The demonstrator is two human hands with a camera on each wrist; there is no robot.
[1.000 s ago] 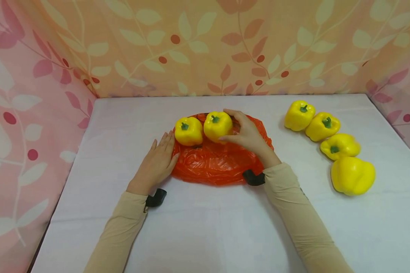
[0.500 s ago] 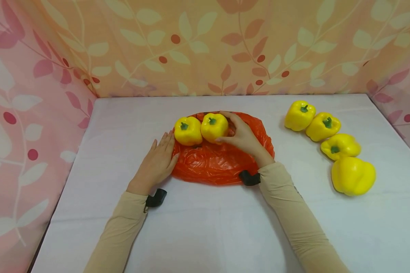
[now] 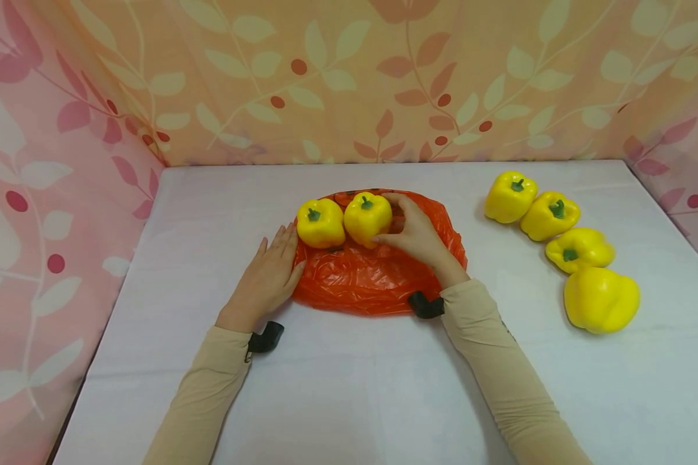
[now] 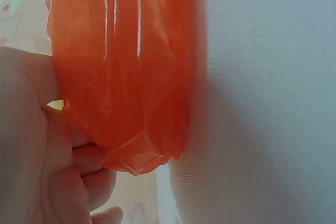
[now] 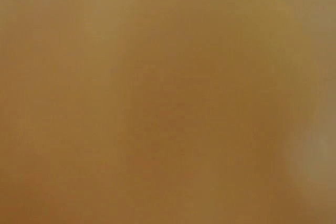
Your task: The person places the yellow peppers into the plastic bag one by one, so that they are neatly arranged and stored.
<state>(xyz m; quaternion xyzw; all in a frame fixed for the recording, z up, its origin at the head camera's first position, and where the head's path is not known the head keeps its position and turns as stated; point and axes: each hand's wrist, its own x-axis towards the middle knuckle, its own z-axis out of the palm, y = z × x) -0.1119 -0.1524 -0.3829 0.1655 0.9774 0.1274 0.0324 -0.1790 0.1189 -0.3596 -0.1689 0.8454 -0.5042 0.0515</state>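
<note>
In the head view a red plastic bag (image 3: 360,278) stands puffed up mid-table. Two yellow bell peppers sit side by side at its far part; whether on or inside it, I cannot tell. My right hand (image 3: 415,236) curls around the right side of the right-hand bell pepper (image 3: 365,218), thumb in front and fingers behind. The left-hand bell pepper (image 3: 318,223) stands beside it, stem up. My left hand (image 3: 267,274) rests with straight fingers against the bag's left edge. In the left wrist view those fingers (image 4: 94,182) touch the bag (image 4: 126,77). The right wrist view is only a brown blur.
Several more yellow bell peppers (image 3: 549,216) lie in a slanting row on the right side of the white-covered table (image 3: 337,387). Leaf-patterned cloth (image 3: 337,84) hangs behind the table and at both sides. A black wrist mount (image 3: 424,305) overlaps the bag's front edge.
The right hand and its bell pepper shifted left toward the other pepper, then the pepper came back slightly right. The left hand stays in place.
</note>
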